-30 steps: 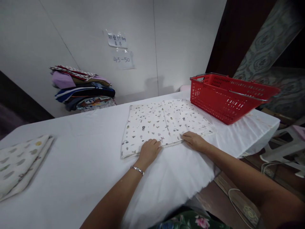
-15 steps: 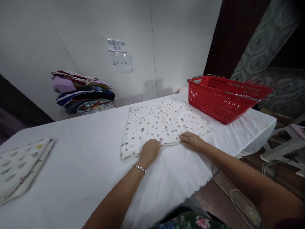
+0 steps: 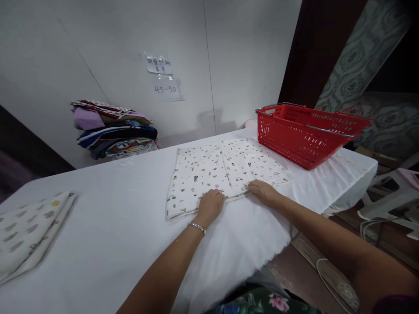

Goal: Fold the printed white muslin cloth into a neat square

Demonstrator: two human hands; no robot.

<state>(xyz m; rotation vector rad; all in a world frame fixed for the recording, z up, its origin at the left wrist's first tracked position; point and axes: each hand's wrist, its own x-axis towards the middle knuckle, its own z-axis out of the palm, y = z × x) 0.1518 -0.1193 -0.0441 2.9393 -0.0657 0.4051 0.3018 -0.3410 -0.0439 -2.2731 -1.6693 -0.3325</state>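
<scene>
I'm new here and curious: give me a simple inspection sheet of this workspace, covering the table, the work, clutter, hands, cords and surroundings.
Surface: table under a white covering, creased along the near side.
Job's things: small-print cloth lying flat, layers showing at its near left edge.
Clutter: red basket to the right, its inside mostly hidden; another printed cloth at the left, cut off by the picture; stacked fabrics near the wall.
Hands: left hand and right hand both at the cloth's near edge; whether the fingers pinch it is unclear.
Cables: pale cord at floor level, lower right.
Surroundings: pale wall with two paper notices, the lower reading 45-50.
</scene>
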